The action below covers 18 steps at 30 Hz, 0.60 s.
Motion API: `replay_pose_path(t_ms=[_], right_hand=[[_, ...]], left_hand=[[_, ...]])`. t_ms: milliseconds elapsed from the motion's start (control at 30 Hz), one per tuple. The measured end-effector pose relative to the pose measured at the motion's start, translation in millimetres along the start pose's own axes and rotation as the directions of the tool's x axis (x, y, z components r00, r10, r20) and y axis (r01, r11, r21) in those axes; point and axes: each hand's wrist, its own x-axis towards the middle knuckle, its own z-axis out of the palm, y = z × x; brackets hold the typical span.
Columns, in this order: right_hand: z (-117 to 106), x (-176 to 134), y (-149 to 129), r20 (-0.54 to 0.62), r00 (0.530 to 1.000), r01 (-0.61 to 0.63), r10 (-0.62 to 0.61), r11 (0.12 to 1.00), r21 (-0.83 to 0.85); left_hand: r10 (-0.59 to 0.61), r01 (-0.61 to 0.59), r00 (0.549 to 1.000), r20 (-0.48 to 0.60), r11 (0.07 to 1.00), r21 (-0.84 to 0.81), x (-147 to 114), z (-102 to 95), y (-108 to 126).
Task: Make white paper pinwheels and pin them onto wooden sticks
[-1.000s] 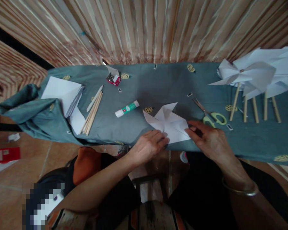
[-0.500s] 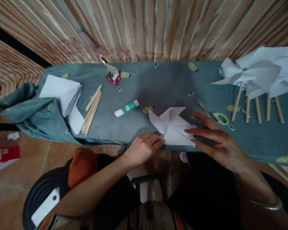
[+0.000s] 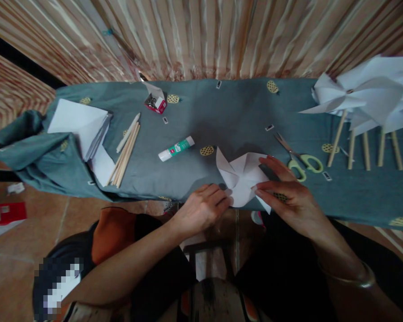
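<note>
A white paper pinwheel, with its blades partly folded, lies at the table's near edge between my hands. My left hand pinches its lower left edge between thumb and fingers. On the right side, my right hand has thumb and index finger closed on a paper flap near the pinwheel's middle, while another finger touches the upper right blade. Green-handled scissors lie just beyond my right hand, blades pointing away. A glue stick with a green label rests to the left of the pinwheel.
Finished pinwheels on sticks lie at the right. A small red box of metal pins stands open at the back. Wooden sticks and a stack of white paper are at the left, near bunched tablecloth.
My right hand has moved left and inward over the pinwheel, bringing a right-hand flap toward its middle. The pinwheel has turned slightly. My left hand stays at its lower left edge.
</note>
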Motion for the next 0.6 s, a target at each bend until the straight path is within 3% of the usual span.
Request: replay_pose_path(t_ms=[133,367,600], right_hand=[[10,1,-4,-0.090,0.996,0.001,-0.012,0.993,-0.115],[19,2,-6,-0.111,0.987,0.082,-0.117,0.957,-0.278],[26,2,-7,-0.159,0.979,0.070,-0.124,0.949,-0.308]], left_hand=[[0.034,-0.035,0.999,-0.018,0.999,-0.014,0,2.3,3],[0.088,-0.091,0.995,-0.036,0.992,-0.091,2,7.7,7],[0.067,-0.067,0.998,-0.004,0.995,-0.072,3,10.2,9]])
